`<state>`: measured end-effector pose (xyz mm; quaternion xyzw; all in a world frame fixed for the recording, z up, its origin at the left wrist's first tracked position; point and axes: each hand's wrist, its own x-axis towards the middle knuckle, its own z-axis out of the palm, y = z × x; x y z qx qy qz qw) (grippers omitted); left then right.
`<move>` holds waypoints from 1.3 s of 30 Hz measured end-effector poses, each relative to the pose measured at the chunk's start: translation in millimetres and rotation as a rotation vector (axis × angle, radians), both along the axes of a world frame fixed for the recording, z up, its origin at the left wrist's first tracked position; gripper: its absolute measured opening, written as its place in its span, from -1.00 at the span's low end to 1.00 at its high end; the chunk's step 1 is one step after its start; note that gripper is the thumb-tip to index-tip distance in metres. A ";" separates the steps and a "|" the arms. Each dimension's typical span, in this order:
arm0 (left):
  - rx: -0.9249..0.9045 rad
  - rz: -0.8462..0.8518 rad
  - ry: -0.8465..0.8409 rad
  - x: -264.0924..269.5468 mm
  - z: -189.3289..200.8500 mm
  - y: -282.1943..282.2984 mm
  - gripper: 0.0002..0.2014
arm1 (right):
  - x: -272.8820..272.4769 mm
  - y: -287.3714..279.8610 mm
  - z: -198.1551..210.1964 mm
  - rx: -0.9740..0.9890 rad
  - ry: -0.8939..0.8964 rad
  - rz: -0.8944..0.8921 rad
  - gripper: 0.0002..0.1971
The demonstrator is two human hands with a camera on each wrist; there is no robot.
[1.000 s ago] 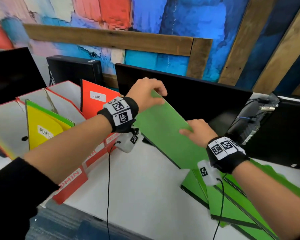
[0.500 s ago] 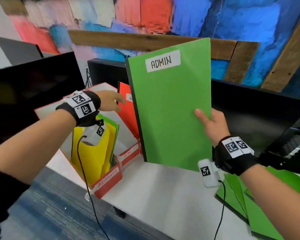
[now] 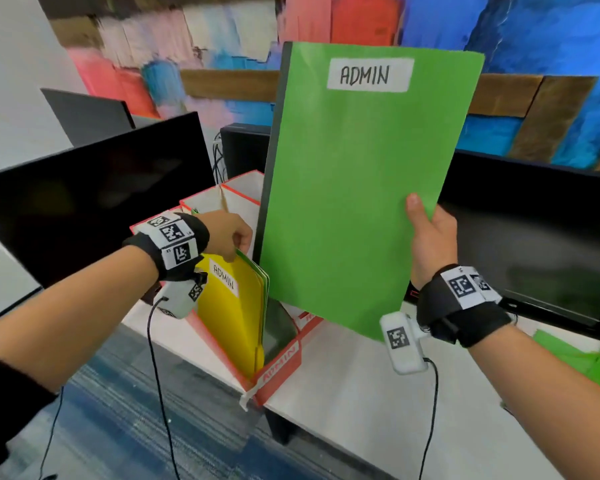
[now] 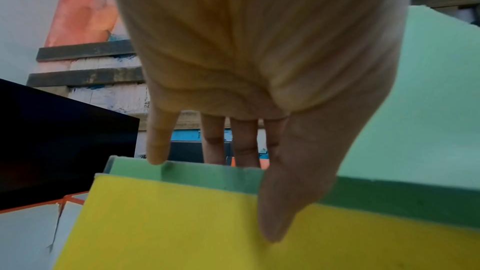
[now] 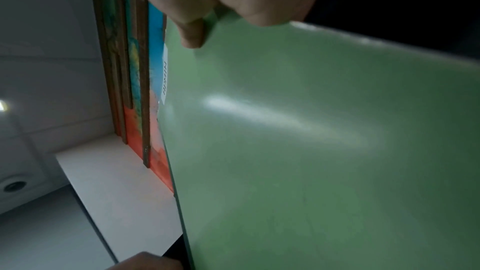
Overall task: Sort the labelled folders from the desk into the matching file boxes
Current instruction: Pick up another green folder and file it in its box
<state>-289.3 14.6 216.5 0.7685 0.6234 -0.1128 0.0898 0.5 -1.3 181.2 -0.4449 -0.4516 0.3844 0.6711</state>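
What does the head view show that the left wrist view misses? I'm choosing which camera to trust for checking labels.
Only the head view shows the ADMIN label on the held green folder, the ADMIN file box and the right hand. Only the left wrist view shows the left hand's fingers at the filed folders' top edge. Both show the yellow folder.

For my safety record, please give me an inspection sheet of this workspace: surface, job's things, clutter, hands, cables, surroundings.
Surface: white desk, bare in front.
Job's things: green folder labelled ADMIN, held upright; yellow folder labelled ADMIN stands in the red ADMIN file box; more green folders lie at right.
Clutter: nothing seen.
Hands: right hand pinches the green folder's edge; left hand holds the tops of the folders in the box.
Cables: black leads hang from both wrist cameras.
Surroundings: dark monitors, painted wall.
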 end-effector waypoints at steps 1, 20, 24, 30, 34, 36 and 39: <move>0.007 -0.005 -0.011 -3.4 -0.8 -0.7 -0.80 | -10.4 0.3 -3.7 -0.005 0.021 -0.010 -0.86; 0.097 -0.131 -0.050 -13.3 -16.2 2.1 -0.90 | -103.8 2.5 -64.1 -0.101 -0.885 0.207 -0.61; 0.106 -0.127 -0.040 -12.0 -18.6 5.6 -0.79 | -94.6 8.5 -58.5 -0.152 -0.840 0.239 -0.56; 0.104 -0.132 -0.046 -7.7 -21.3 12.9 -0.74 | -101.1 -8.0 -68.2 -0.280 -0.551 0.350 -0.57; 0.117 -0.110 -0.055 -6.0 -22.8 13.3 -0.73 | -103.9 -11.9 -86.3 -0.332 -0.654 0.423 -0.51; 0.129 -0.103 -0.048 -5.4 -24.3 12.9 -0.72 | -103.4 -16.2 -96.8 -0.367 -0.770 0.477 -0.54; 0.148 -0.097 -0.047 -5.9 -28.0 13.5 -0.71 | -103.3 -20.8 -109.3 -0.417 -0.852 0.535 -0.67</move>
